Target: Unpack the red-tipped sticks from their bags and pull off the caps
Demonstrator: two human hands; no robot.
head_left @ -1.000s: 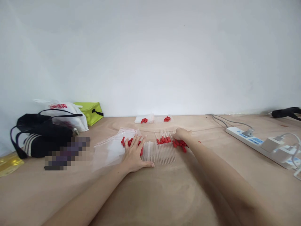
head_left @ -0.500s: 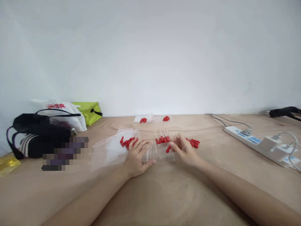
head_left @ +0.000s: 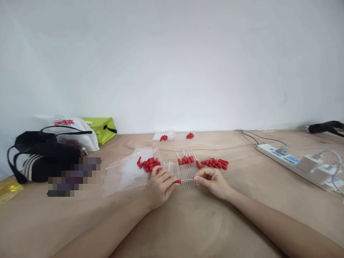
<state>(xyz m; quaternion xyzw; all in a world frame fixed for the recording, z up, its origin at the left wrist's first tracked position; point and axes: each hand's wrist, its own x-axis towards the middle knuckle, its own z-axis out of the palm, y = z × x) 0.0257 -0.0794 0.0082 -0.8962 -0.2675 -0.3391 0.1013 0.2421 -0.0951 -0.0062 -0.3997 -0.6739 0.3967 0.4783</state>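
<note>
My left hand (head_left: 160, 188) is closed, its thumb and finger pinching a red rubber bulb (head_left: 177, 181). From that bulb a thin clear dropper tube (head_left: 187, 180) runs level to the right, where my right hand (head_left: 212, 182) pinches its other end. Bulb and tube meet end to end; how deep the tube sits is too small to tell. Behind the hands lies a row of clear tubes (head_left: 172, 167), several with red bulbs (head_left: 187, 159) on or against them. One heap of loose red bulbs (head_left: 150, 164) is by my left fingers, another heap (head_left: 215, 163) beyond my right hand.
Clear plastic bags (head_left: 123, 179) lie flat at the left, and two small bags with red bulbs (head_left: 163, 137) lie by the wall. A black bag (head_left: 51, 157) and a green box bag (head_left: 102, 129) stand left. A power strip (head_left: 292, 165) with cables lies right.
Both hands have shifted nearer me, and a tube with a red bulb at its left end now spans between them. My left fingers have closed from spread. More bulbs show behind my right hand.
</note>
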